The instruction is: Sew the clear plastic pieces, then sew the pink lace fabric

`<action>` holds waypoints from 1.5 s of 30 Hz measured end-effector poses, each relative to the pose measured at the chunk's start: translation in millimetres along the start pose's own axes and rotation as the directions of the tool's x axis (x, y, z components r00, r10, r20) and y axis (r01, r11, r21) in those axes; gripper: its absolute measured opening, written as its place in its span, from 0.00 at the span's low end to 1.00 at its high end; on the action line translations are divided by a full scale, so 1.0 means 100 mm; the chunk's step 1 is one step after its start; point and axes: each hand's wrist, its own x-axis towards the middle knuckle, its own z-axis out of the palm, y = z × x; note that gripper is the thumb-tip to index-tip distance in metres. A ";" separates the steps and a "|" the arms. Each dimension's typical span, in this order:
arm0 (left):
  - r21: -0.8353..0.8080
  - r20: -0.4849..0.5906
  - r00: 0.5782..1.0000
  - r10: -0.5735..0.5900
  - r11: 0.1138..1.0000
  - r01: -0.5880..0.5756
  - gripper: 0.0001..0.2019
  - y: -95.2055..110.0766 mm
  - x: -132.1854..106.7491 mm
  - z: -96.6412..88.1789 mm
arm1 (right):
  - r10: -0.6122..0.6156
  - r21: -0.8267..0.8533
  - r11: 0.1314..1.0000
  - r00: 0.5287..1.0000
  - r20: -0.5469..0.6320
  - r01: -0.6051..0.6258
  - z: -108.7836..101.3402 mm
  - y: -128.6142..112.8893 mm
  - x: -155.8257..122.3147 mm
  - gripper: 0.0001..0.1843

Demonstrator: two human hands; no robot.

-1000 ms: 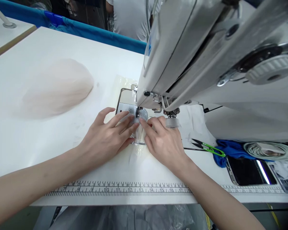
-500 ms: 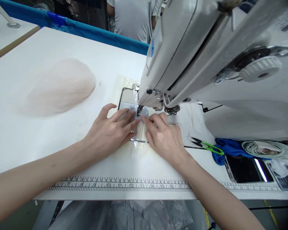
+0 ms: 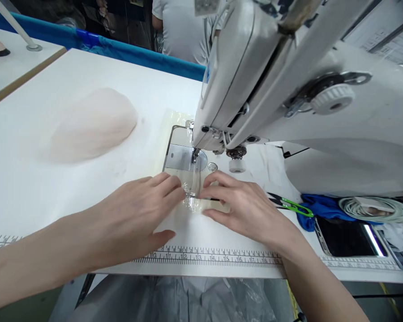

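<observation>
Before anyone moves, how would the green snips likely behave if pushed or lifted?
The green snips would probably feel light, being so slim. Their long, forked shape makes rolling unlikely. Pushed right, they might ruck up the blue cloth at their grip end.

You get bright, diffuse light across the tabletop [image 3: 151,89], almost washing out the pale fabric [image 3: 96,123] toward its left edge. Small glints catch the clear film [image 3: 190,205]; glare streaks the phone [image 3: 347,237] by the near right corner. Beyond the far edge, your view is dim.
</observation>
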 end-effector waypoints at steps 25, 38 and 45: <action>-0.341 0.015 0.998 -0.067 0.938 0.068 0.17 -0.53 0.50 -0.05 | 0.152 0.119 0.988 0.828 -0.540 -0.103 0.21 0.03 0.15 0.16; 0.111 -0.266 0.931 0.250 0.967 -0.228 0.13 -0.25 0.14 0.28 | -0.243 -0.171 0.965 0.926 -0.288 0.200 0.20 0.00 0.03 0.08; 0.376 -0.227 0.944 0.241 0.916 -0.144 0.18 -0.13 0.00 0.33 | -0.262 -0.191 0.958 0.926 -0.272 0.215 0.20 -0.04 0.03 0.10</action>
